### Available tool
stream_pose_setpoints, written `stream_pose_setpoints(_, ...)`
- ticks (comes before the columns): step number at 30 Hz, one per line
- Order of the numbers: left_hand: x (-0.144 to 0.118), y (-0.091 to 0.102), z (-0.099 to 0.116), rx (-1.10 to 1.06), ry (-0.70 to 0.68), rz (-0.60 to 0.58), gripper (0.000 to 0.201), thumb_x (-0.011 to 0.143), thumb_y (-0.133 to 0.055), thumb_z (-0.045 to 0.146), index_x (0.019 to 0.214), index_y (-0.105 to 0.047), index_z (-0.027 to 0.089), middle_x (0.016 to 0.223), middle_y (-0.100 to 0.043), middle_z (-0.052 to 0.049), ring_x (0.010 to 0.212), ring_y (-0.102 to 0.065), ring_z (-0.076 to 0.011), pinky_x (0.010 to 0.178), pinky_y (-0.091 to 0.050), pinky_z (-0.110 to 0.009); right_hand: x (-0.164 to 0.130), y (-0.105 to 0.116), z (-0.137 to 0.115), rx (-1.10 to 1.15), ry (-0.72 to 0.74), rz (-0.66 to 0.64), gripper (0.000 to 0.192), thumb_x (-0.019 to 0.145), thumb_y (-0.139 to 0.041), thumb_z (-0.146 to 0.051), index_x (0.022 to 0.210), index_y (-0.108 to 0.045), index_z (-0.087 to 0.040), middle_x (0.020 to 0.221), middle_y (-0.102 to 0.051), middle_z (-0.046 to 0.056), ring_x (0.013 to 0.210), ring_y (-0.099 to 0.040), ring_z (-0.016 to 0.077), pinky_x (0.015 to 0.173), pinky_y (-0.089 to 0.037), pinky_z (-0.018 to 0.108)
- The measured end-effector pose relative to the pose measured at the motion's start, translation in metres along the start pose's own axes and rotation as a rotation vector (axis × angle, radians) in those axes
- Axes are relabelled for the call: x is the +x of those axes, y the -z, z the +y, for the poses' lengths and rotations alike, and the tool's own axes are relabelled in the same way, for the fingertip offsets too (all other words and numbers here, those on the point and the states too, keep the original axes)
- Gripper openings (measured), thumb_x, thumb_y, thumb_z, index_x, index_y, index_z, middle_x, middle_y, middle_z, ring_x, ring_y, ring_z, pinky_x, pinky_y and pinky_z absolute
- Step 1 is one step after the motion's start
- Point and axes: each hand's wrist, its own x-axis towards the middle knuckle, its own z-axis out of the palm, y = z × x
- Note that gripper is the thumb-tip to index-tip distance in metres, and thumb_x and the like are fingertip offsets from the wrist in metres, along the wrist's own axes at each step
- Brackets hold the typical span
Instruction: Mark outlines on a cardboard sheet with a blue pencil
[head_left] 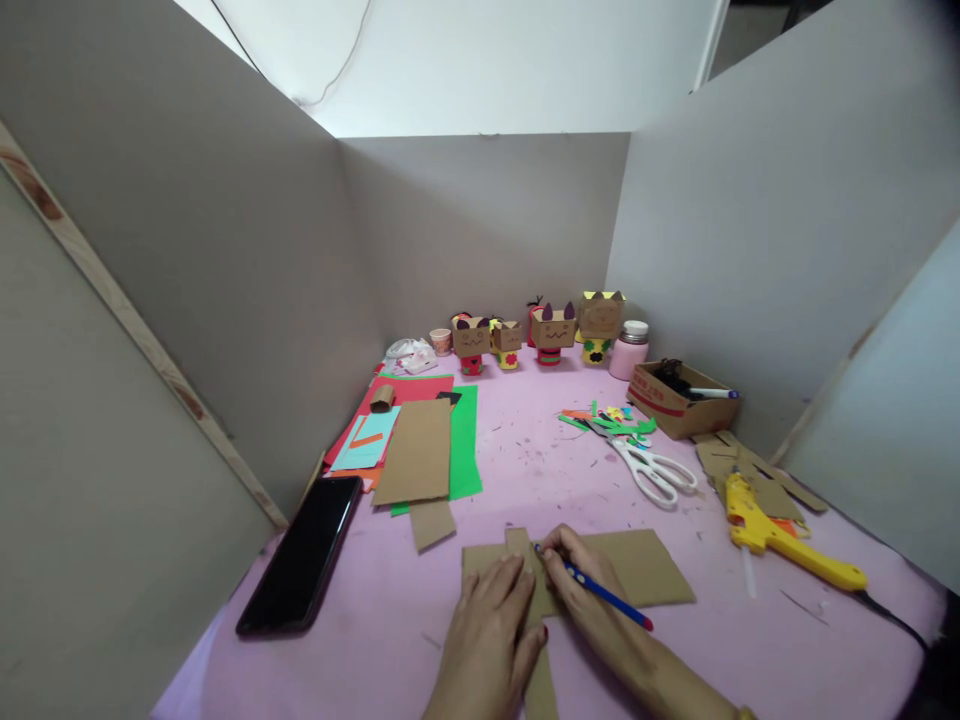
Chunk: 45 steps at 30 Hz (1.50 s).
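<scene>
My right hand [576, 572] grips a blue pencil [611, 598] with a red end. Its tip rests near the edge of a narrow cardboard strip [541, 685], which lies across a wider cardboard piece [643, 568]. Flat on the strip and the left part of that piece lies my left hand [491, 620], fingers stretched out, pressing down. The palm and fingers hide part of both cardboard pieces.
On the left lie a black phone [304, 560], a cardboard sheet [416, 450] and coloured paper [466, 440]. To the right are white scissors [652, 472], paper scraps [619, 425], a yellow glue gun [787, 545] and a box [671, 405]. Cardboard-headed figures [553, 332] stand behind.
</scene>
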Motion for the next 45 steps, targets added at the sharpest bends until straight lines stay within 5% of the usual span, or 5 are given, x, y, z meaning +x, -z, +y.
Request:
stream_pose_setpoints(18, 0.000, -0.001, -0.001, -0.025, 0.005, -0.003, 0.046, 0.085, -0.058, 0.028, 0.130, -0.055, 0.020, 0.137, -0.052, -0.011, 0.124, -0.051, -0.0302, 0.101, -0.044, -0.051, 0.001, -0.003, 0.005, -0.115, 0.034, -0.063, 0.017, 0.086, -0.039, -0.031, 0.072, -0.044, -0.023, 0.065, -0.057, -0.001, 0.059, -0.054, 0.0147, 0.058, -0.039, 0.025)
stream_pose_setpoints(31, -0.003, -0.006, -0.005, -0.013, -0.018, 0.064, 0.044, 0.087, -0.058, 0.030, 0.129, -0.055, 0.020, 0.135, -0.054, -0.011, 0.122, -0.053, -0.0289, 0.100, -0.045, -0.049, -0.038, 0.003, 0.011, -0.115, 0.064, -0.169, 0.018, 0.085, -0.040, -0.033, 0.074, -0.048, -0.022, 0.068, -0.062, 0.003, 0.063, -0.059, 0.0164, 0.062, -0.042, 0.025)
stream_pose_setpoints(40, -0.005, -0.016, -0.012, -0.024, -0.017, 0.109, 0.047, 0.085, -0.058, 0.028, 0.131, -0.053, 0.023, 0.137, -0.053, -0.009, 0.124, -0.051, -0.0272, 0.102, -0.043, -0.047, -0.059, 0.006, 0.020, -0.003, -0.049, -0.063, 0.026, 0.083, -0.044, -0.045, 0.071, -0.051, -0.023, 0.054, -0.049, -0.005, 0.049, -0.044, 0.0117, 0.049, -0.034, 0.021)
stream_pose_setpoints(45, -0.010, -0.022, -0.018, -0.021, 0.036, 0.154, 0.060, 0.084, -0.058, 0.033, 0.139, -0.042, 0.016, 0.146, -0.039, -0.016, 0.132, -0.042, -0.0295, 0.102, -0.043, -0.047, -0.066, 0.006, 0.025, 0.027, -0.087, -0.030, 0.026, 0.078, -0.046, -0.048, 0.069, -0.050, -0.024, 0.051, -0.043, -0.006, 0.046, -0.038, 0.0113, 0.048, -0.030, 0.022)
